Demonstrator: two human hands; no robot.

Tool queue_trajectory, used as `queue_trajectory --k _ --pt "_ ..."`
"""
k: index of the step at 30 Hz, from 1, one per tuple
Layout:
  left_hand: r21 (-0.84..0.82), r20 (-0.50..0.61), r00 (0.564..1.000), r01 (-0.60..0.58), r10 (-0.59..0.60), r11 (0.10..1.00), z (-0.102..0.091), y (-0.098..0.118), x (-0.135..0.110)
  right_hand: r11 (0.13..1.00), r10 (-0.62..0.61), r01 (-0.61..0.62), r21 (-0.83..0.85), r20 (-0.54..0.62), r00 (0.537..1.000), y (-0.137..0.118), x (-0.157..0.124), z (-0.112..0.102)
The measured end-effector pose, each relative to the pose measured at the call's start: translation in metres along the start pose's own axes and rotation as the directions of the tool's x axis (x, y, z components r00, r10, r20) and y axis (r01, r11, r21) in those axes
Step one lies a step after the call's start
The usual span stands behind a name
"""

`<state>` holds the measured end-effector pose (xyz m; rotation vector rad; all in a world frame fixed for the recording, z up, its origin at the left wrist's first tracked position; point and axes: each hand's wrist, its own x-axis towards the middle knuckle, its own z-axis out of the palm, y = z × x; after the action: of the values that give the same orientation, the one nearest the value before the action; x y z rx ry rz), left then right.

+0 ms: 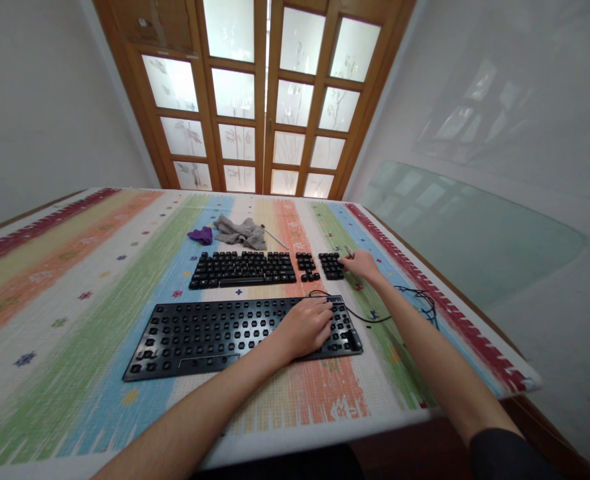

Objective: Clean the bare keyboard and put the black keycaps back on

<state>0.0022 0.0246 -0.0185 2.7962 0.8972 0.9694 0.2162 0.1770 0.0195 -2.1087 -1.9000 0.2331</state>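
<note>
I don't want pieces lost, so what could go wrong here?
The right hand is close beside the right-end block of keycaps, so it might nudge them out of their rows. The cable runs near the right forearm and could snag. The keyboard under the left hand might slide if pushed.

Daylight glows through door panes (233, 92), glinting off the keyboard (219, 333) and glossy right-hand wall (515, 127); wide-angle distortion stretches the edges.
</note>
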Motion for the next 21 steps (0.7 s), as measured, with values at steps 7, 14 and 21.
queue_trajectory --k 7,14,21 --pt "0.003 -0.007 1.0 -0.008 0.008 1.0 0.0019 -0.0011 -0.0007 1.0 0.0 0.0 -0.023 -0.013 1.0 -0.0003 0.0003 0.0018" --pt "0.004 -0.023 1.0 -0.02 0.02 1.0 0.0018 -0.0008 -0.0006 0.999 -0.004 0.003 -0.042 -0.013 1.0 -0.0008 -0.0004 0.0012" --pt "0.015 -0.029 0.999 -0.018 0.018 1.0 0.002 -0.0008 -0.0003 0.998 -0.013 0.012 -0.059 -0.01 1.0 -0.0004 -0.0063 -0.0035"
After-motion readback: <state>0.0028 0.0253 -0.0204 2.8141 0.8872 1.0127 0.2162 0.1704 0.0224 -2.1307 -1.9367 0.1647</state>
